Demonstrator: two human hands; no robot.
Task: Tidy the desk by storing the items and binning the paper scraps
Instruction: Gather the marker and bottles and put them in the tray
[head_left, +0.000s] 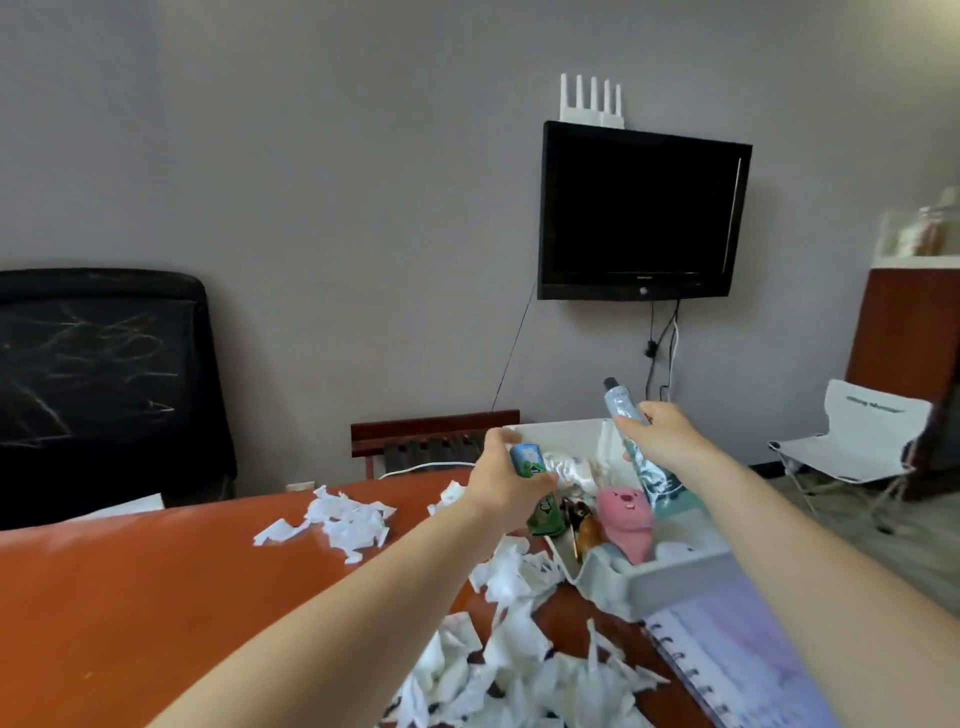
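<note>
- Pale teal squeeze tube (621, 406), dark cap up, gripped round its middle by curled right hand (662, 431), tilted above white plastic storage box (675, 577).
- Probably light, soft-walled and slick; best held mid-body, without hard squeezing.
- Small green-and-blue pack (525, 460) clasped in left hand (511, 475) at box's left edge; likely light and fairly stiff.
- Pink plush toy (626, 512) inside box, soft.
- Torn white paper scraps (348, 517) strewn over glossy orange-brown surface (156, 597); flimsy, easier gathered in bunches.

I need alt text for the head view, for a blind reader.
A person holds a tube in the right hand and a blue packet in the left hand over a white box holding a pink toy. Torn paper scraps litter the orange desk.
</note>
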